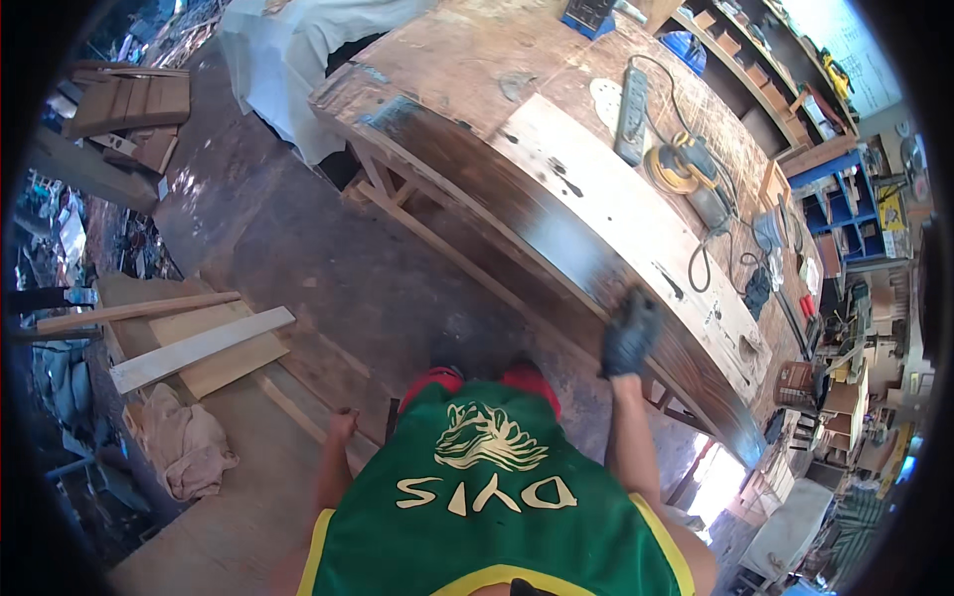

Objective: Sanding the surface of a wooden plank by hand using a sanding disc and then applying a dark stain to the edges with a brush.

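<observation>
A long board [477,179] with a dark brown, glossy finish runs along the near edge of the workbench. My right hand [633,333], in a dark glove, presses on this board toward its right part. Its fingers look bent and closed, and whatever they may hold is hidden under the glove. My bare left hand [343,424] hangs low at my left side, fingers curled in, with nothing seen in it. Beside the dark board lies a pale plank [586,159] with black stains.
On the workbench [447,60] are a power strip [632,114] and a corded sander [686,174]. Wood strips [204,348] and a crumpled cloth [184,442] lie on a surface at left. A white sheet [283,70] drapes beyond. Shelves [745,74] stand at far right.
</observation>
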Demonstrator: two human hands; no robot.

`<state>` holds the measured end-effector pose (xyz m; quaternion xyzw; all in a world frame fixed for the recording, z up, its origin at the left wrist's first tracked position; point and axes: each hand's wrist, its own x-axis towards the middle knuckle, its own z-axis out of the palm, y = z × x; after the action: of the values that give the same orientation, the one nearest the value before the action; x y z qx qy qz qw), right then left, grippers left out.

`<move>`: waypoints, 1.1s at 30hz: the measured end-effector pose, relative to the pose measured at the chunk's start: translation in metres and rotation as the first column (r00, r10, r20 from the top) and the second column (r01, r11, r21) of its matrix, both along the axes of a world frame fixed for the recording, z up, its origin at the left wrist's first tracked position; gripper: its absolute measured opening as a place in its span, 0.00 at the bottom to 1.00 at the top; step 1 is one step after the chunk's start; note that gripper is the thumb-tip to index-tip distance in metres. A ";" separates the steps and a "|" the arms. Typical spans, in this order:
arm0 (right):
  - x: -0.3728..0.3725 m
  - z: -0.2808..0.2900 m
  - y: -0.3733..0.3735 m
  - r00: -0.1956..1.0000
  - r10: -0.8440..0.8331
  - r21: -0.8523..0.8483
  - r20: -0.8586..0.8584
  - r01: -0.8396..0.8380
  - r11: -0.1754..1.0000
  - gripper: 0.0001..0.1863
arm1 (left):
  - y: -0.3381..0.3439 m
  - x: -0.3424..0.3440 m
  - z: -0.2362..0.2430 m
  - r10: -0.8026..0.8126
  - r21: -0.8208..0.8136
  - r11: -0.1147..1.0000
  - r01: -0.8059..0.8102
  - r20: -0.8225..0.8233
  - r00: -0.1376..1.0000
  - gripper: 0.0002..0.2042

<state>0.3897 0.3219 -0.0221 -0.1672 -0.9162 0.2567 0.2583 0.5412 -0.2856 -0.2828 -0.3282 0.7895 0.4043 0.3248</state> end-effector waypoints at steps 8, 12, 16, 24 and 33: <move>-0.250 -0.010 -0.215 0.932 0.358 0.184 0.053 -0.361 0.914 0.11 | 0.009 -0.015 0.009 0.576 0.210 0.805 -0.556 -0.047 0.816 0.24; -0.353 0.004 -0.323 0.861 0.508 0.395 -0.023 -0.459 0.796 0.12 | 0.022 -0.013 0.010 0.600 0.265 0.774 -0.575 -0.019 0.800 0.24; -0.411 0.035 -0.384 0.763 0.638 0.155 0.108 -0.647 0.747 0.11 | 0.028 -0.004 0.004 0.610 0.098 0.790 -0.605 -0.220 0.761 0.22; -0.414 0.056 -0.285 0.899 0.418 -0.028 0.126 -0.418 0.908 0.09 | -0.024 -0.091 0.033 0.405 -0.018 0.912 -0.409 -0.109 0.908 0.23; -0.391 0.032 -0.245 0.899 0.307 0.057 0.312 -0.340 0.939 0.10 | -0.108 -0.322 0.086 0.259 0.031 0.966 -0.257 -0.158 0.953 0.24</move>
<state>-0.0011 0.0767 0.0101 -0.0349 -0.9723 0.2169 0.0794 0.2196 -0.3932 -0.1966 -0.3932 0.7614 0.4724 0.2062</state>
